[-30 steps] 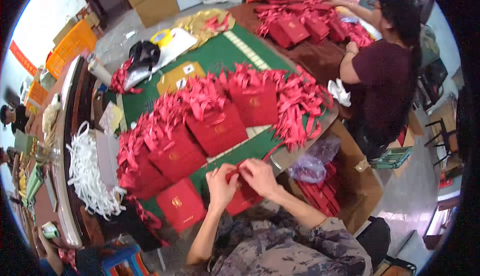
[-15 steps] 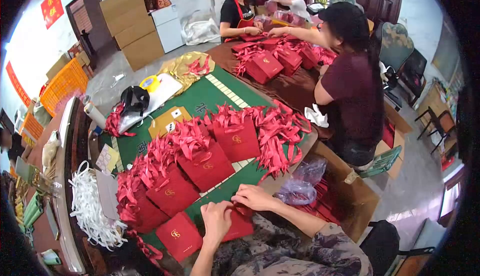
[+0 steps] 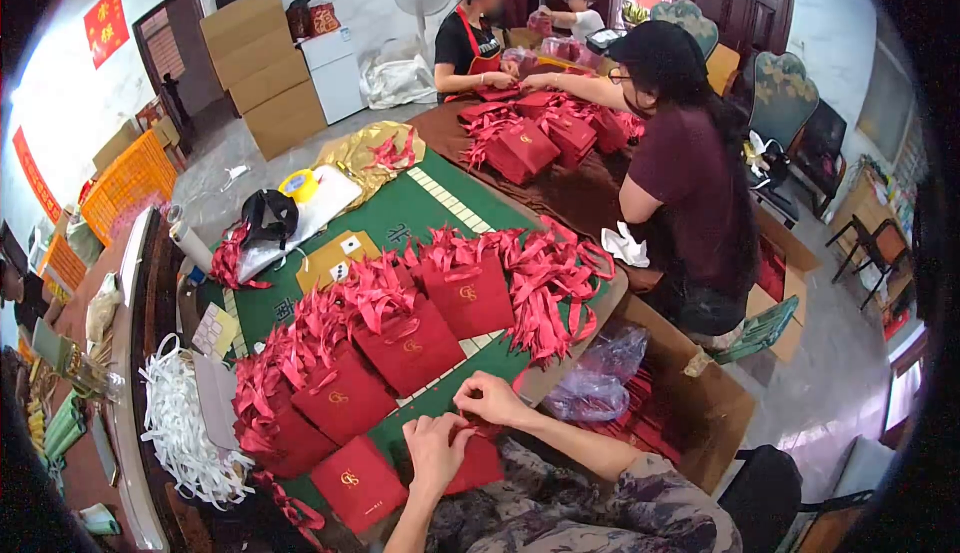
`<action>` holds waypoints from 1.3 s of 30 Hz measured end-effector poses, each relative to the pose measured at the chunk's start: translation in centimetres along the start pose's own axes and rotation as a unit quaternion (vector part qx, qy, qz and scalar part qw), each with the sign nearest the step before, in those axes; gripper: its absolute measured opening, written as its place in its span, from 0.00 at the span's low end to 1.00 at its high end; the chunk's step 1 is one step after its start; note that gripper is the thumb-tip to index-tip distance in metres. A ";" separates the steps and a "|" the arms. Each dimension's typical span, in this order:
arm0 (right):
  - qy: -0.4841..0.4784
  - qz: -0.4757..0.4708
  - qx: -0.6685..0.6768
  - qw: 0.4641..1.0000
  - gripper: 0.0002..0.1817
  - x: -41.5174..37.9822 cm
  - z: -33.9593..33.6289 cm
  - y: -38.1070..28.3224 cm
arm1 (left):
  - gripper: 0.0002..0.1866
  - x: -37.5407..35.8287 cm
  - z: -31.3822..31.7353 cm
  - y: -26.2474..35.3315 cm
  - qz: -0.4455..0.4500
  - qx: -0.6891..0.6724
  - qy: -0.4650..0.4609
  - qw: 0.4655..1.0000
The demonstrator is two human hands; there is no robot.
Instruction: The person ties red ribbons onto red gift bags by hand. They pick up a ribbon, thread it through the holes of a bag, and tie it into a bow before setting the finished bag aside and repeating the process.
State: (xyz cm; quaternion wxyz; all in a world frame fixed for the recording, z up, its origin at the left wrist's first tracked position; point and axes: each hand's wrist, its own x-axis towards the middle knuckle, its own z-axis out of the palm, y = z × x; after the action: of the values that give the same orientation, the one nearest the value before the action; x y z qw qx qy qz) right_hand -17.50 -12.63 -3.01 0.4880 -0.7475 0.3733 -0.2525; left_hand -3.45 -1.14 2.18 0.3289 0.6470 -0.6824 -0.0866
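Observation:
A red paper gift bag (image 3: 477, 466) rests on my lap edge, against the table's near side. At its top edge my left hand (image 3: 436, 450) is closed, thumb and fingers pinching the rim. My right hand (image 3: 491, 400) is just above and to the right, fingertips pinched together; what they hold is too small to make out. Another red bag with gold lettering (image 3: 359, 479) lies flat to the left of my left hand. Beyond my hands stand rows of red bags (image 3: 412, 343) with ribbon handles bunched on top.
White ribbon strips (image 3: 190, 423) fill a box at the left. An open cardboard box (image 3: 705, 418) at the right contains red bags and plastic wrap. Across the table, a person in a maroon shirt (image 3: 690, 188) and a person in a red apron (image 3: 480, 48) handle more bags.
My right hand has shifted slightly left and its fingers have drawn into a pinch. My left hand stays almost in place at the bag's top. The head view has tilted slightly.

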 end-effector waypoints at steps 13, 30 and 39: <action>-0.151 -0.048 -0.076 0.984 0.47 -4.1 -2.9 -0.1 | 0.13 -0.2 2.5 -3.2 -0.165 -0.171 0.025 0.971; -0.043 0.000 -0.120 0.992 0.10 -8.4 -9.4 -9.6 | 0.19 1.5 -0.1 1.1 0.008 -0.042 0.118 0.992; -0.058 0.026 -0.093 0.994 0.12 -6.9 -7.4 -10.0 | 0.10 -0.4 -0.8 3.7 -0.048 -0.260 -0.038 0.964</action>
State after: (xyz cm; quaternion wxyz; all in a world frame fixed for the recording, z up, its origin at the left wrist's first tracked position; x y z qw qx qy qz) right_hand -23.97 -8.67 8.99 0.4437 -0.7930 0.3853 -0.1606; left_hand -6.07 0.07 4.68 0.4556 0.5675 -0.6161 -0.3014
